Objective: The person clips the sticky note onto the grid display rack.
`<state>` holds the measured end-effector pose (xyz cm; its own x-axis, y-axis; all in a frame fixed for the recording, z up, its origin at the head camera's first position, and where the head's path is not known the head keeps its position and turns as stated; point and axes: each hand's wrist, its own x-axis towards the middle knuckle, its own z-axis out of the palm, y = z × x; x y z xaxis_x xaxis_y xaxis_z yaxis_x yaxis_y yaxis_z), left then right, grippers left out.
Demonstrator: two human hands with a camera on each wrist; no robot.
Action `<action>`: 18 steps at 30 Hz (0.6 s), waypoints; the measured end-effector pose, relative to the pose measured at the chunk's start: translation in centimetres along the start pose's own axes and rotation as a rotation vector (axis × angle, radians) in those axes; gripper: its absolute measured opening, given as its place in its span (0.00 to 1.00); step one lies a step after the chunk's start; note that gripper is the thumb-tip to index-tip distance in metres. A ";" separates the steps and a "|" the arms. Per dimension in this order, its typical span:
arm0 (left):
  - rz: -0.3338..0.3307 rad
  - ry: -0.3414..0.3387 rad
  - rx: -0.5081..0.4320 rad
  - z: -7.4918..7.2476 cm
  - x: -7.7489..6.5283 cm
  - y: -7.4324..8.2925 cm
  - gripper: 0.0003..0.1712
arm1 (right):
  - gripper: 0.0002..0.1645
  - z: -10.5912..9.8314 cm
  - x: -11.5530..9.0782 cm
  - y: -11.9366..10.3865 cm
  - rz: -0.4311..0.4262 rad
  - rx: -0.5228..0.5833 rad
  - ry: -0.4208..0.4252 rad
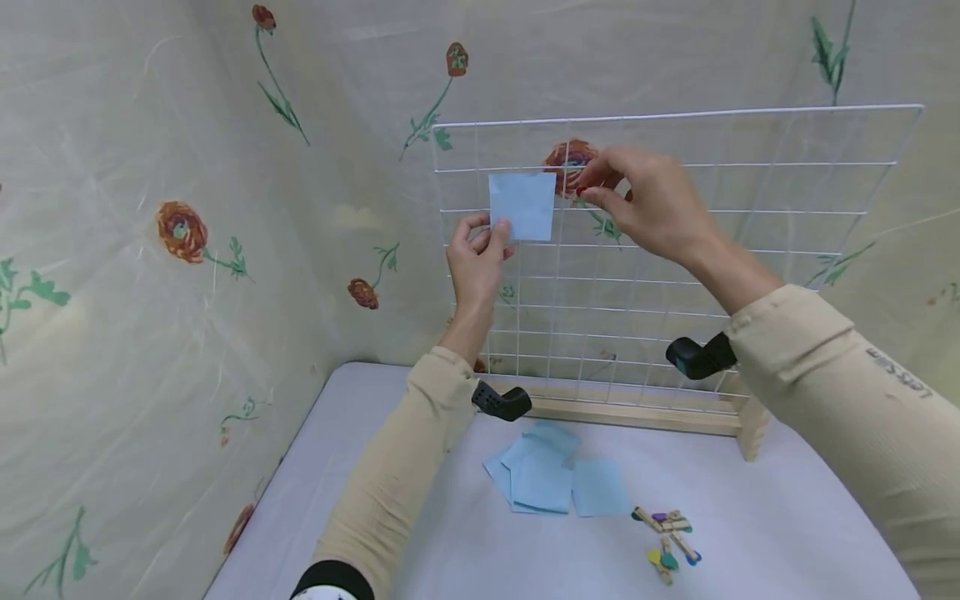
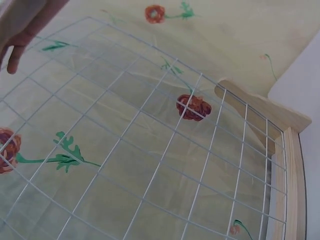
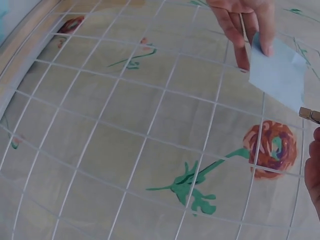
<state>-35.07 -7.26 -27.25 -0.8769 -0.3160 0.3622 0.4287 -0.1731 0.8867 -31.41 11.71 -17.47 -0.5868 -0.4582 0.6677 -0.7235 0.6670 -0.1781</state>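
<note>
In the head view, my left hand (image 1: 478, 258) holds a light blue paper square (image 1: 522, 204) at its lower left corner, thumb in front. The paper overlaps the upper left of a white wire grid (image 1: 630, 282). My right hand (image 1: 652, 200) pinches a small wooden clothespin (image 3: 310, 114) with a red bit showing, beside the paper's right edge. In the right wrist view the clothespin's tip is right at the paper's corner, and a grid wire runs between the left hand's fingers (image 3: 270, 37). The left wrist view shows mostly grid, with part of a hand at upper left.
Several blue paper squares (image 1: 542, 479) lie overlapping on the white table (image 1: 420, 533). To their right are several wooden clothespins (image 1: 663, 525) with coloured ends. The grid stands in a wooden base (image 1: 637, 414). Flower-printed sheeting (image 1: 360, 100) hangs behind and at the left.
</note>
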 end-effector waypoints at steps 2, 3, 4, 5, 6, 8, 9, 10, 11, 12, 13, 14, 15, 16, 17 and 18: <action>0.003 -0.005 -0.007 0.1 0.0 0.0 0.12 | 0.09 -0.1 0.2 0.0 0.005 -0.003 0.010; 0.001 -0.008 -0.006 0.1 0.0 0.0 0.12 | 0.09 -0.1 0.3 0.0 0.005 -0.007 0.015; -0.001 -0.012 -0.005 0.2 0.0 -0.1 0.12 | 0.09 -0.1 0.4 -0.1 0.009 -0.008 0.017; -0.006 -0.013 -0.004 0.2 0.0 -0.1 0.12 | 0.09 -0.1 0.4 -0.1 0.012 -0.009 0.017; -0.008 -0.015 0.000 0.2 0.0 -0.2 0.12 | 0.09 -0.1 0.5 -0.1 0.013 -0.009 0.019; -0.013 -0.021 0.015 0.1 0.0 -0.3 0.12 | 0.10 -0.1 0.6 -0.2 0.012 -0.010 0.026; -0.011 -0.019 0.024 0.1 0.0 -0.4 0.12 | 0.10 0.0 0.7 -0.3 0.011 -0.011 0.032; -0.009 -0.019 0.033 0.1 0.1 -0.5 0.12 | 0.10 0.0 0.8 -0.3 0.009 -0.010 0.041; -0.007 -0.018 0.043 0.1 0.1 -0.5 0.12 | 0.10 0.0 0.8 -0.3 0.007 -0.008 0.051; -0.003 -0.018 0.054 0.0 0.1 -0.5 0.13 | 0.10 0.1 0.9 -0.4 0.004 -0.005 0.062; -0.001 -0.017 0.063 0.0 0.1 -0.4 0.13 | 0.10 0.1 1.0 -0.4 0.004 -0.006 0.074; 0.000 -0.016 0.072 0.0 0.1 -0.4 0.13 | 0.10 0.1 1.1 -0.4 0.006 -0.006 0.083; -0.002 -0.016 0.075 0.0 0.0 -0.3 0.13 | 0.10 0.1 1.1 -0.5 0.006 -0.004 0.092; -0.004 -0.017 0.076 0.1 0.0 -0.3 0.14 | 0.10 0.1 1.2 -0.5 0.007 -0.002 0.099; -0.007 -0.017 0.078 0.1 0.0 -0.2 0.14 | 0.10 0.1 1.2 -0.5 0.008 -0.002 0.103; -0.008 -0.017 0.078 0.1 0.0 -0.2 0.14 | 0.10 0.0 1.3 -0.5 0.009 -0.001 0.107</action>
<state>-35.17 -7.12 -27.35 -0.8839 -0.2989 0.3596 0.4042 -0.1019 0.9090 -31.80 10.74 -16.54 -0.5511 -0.3870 0.7393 -0.7179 0.6715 -0.1836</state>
